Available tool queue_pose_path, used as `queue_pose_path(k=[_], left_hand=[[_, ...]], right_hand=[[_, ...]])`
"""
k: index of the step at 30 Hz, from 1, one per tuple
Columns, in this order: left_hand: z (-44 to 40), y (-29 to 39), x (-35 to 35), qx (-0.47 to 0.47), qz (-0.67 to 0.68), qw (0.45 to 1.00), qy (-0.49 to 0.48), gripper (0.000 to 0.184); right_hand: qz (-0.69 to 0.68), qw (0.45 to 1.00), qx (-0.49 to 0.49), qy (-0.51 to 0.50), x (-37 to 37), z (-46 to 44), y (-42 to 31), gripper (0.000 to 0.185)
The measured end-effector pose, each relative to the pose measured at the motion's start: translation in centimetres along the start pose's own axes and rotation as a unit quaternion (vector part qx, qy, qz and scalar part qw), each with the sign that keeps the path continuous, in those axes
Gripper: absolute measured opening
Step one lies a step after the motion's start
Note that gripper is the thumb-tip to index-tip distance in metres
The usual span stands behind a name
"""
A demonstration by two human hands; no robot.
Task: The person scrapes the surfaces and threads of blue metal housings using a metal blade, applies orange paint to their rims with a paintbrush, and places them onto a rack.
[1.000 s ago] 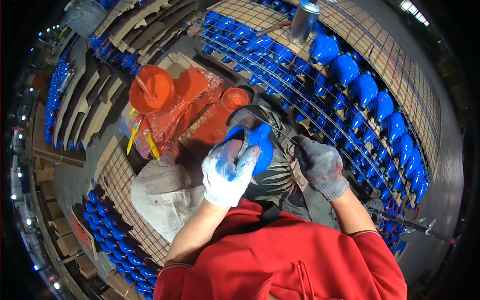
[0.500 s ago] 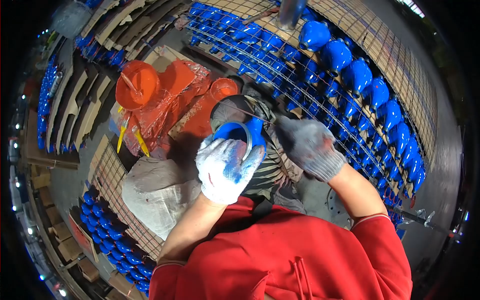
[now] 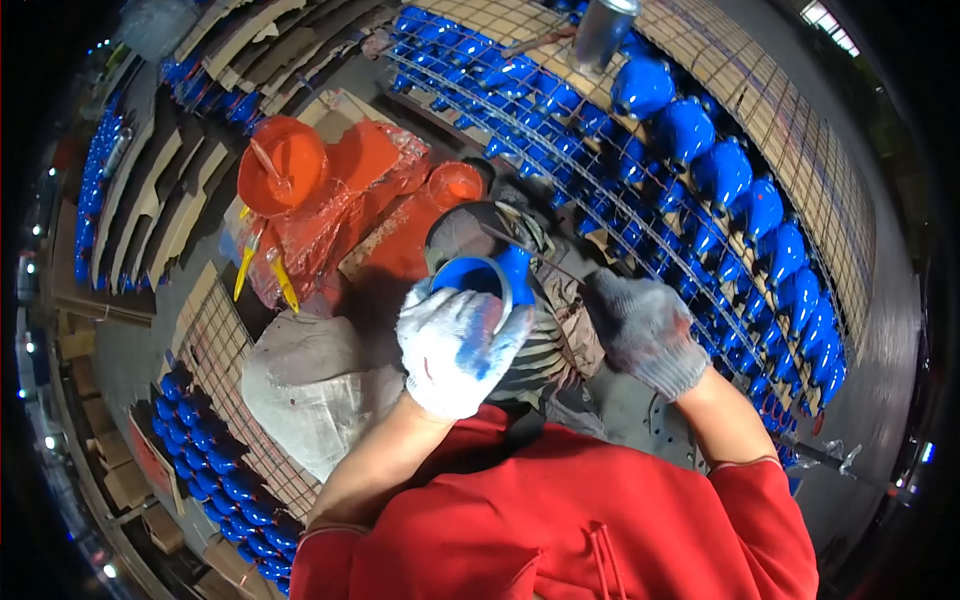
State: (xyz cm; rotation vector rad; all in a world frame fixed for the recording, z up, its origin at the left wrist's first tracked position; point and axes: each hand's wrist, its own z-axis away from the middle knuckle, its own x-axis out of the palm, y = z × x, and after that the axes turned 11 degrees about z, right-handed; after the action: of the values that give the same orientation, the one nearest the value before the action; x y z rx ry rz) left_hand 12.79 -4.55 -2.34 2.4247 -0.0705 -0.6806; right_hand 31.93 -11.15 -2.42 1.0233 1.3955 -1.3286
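Observation:
My left hand (image 3: 460, 345), in a white glove stained blue, is closed around a hollow blue piece (image 3: 516, 272) with a wide round opening and a narrower neck. The opening faces up toward me. To the right, my right hand (image 3: 645, 330) wears a grey glove and is closed on a thin dark stick (image 3: 558, 266), perhaps a slim brush. Its far end passes over the neck of the blue piece; whether it touches cannot be made out. Beneath the blue piece are my patterned trouser legs (image 3: 565, 335).
An orange-red paint bowl (image 3: 310, 160) and a smaller paint pot (image 3: 455, 185) stand ahead on the left. Yellow-handled brushes (image 3: 284, 284) lie nearby. Glossy blue bulb-shaped pieces (image 3: 722, 172) fill wire racks on the right, with a metal can (image 3: 603, 38) on top. More blue pieces (image 3: 215, 465) sit lower left.
My right hand has moved slightly right and down, drawing the stick with it. The left hand still holds the blue piece. The whole view has shifted a little.

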Motion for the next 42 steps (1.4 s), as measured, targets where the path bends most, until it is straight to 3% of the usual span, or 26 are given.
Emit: queue_pose_path(k=[2, 3, 4, 7, 9, 12, 14, 16, 17, 20, 21, 24, 25, 29, 32, 34, 35, 37, 42], left_hand=[[0.2, 0.3, 0.6, 0.082, 0.009, 0.997, -0.003, 0.025], [0.1, 0.6, 0.4, 0.053, 0.001, 0.998, -0.023, 0.025], [0.0, 0.5, -0.2, -0.012, 0.008, 0.999, -0.037, 0.024], [-0.1, -0.7, -0.8, 0.001, -0.001, 0.999, -0.041, 0.026], [0.1, -0.7, -1.1, -0.152, 0.050, 0.987, 0.004, 0.029], [-0.1, -0.4, -1.0, -0.082, 0.027, 0.995, -0.055, 0.029], [0.1, -0.3, -1.5, -0.091, 0.004, 0.993, -0.072, 0.028], [0.5, -1.2, -1.8, -0.230, 0.023, 0.973, -0.015, 0.030], [0.5, -1.2, -1.8, -0.340, 0.116, 0.933, 0.009, 0.030], [0.8, -1.7, -1.8, -0.380, 0.148, 0.913, 0.014, 0.031], [0.2, -1.3, -2.3, -0.346, 0.105, 0.932, -0.023, 0.031], [-0.3, -1.0, -2.8, -0.355, 0.125, 0.926, -0.015, 0.032], [-0.2, -1.2, -2.8, -0.431, 0.150, 0.890, 0.002, 0.031], [0.9, -3.3, -3.0, -0.425, 0.160, 0.890, 0.030, 0.030], [1.0, -3.0, -2.9, -0.399, 0.139, 0.906, -0.012, 0.027], [0.6, -2.8, -2.8, -0.475, 0.213, 0.851, 0.061, 0.027], [1.1, -3.6, -2.8, -0.477, 0.241, 0.842, 0.072, 0.025], [1.0, -4.5, -3.1, -0.485, 0.252, 0.835, 0.069, 0.027], [1.2, -4.2, -3.2, -0.486, 0.257, 0.835, 0.041, 0.032]], right_hand=[[-0.018, 1.000, 0.018, 0.003, 0.2, -0.1, 0.1, 0.014], [-0.021, 0.999, 0.023, 0.015, 0.3, -0.1, 0.2, 0.013], [-0.018, 0.995, 0.008, 0.099, 0.5, -0.6, -0.5, 0.008], [-0.005, 0.995, 0.024, 0.092, 0.2, 1.8, 0.1, 0.009], [0.008, 0.996, 0.033, 0.076, 0.2, 2.4, 0.6, 0.012], [-0.012, 0.996, 0.009, 0.085, 2.3, 0.5, -0.1, 0.019], [-0.019, 0.994, -0.010, 0.104, 2.5, -0.1, -0.1, 0.025], [0.002, 0.998, 0.031, 0.056, 2.1, -0.1, -0.2, 0.014], [0.008, 0.998, 0.024, 0.059, 1.5, -0.3, -0.2, 0.014], [0.040, 0.996, 0.043, 0.070, 0.2, 0.8, -1.0, 0.015], [0.036, 0.996, 0.049, 0.062, 0.5, 0.6, -1.4, 0.015], [0.022, 0.999, 0.019, 0.016, 1.6, -1.2, -1.3, 0.018], [0.015, 0.999, 0.026, 0.033, 2.8, -0.8, -0.9, 0.018], [0.029, 0.995, 0.044, 0.085, 2.7, 0.1, -0.3, 0.015], [-0.011, 0.991, 0.032, 0.126, 3.2, -2.7, -1.9, 0.010], [-0.074, 0.991, 0.015, 0.112, 3.4, -2.7, -1.8, 0.010], [-0.035, 0.993, 0.029, 0.111, 3.1, -2.3, -1.7, 0.010], [0.038, 0.990, 0.029, 0.130, 2.9, -1.2, -0.6, 0.010], [-0.013, 0.994, 0.052, 0.092, 2.4, -3.3, -2.1, 0.012]])
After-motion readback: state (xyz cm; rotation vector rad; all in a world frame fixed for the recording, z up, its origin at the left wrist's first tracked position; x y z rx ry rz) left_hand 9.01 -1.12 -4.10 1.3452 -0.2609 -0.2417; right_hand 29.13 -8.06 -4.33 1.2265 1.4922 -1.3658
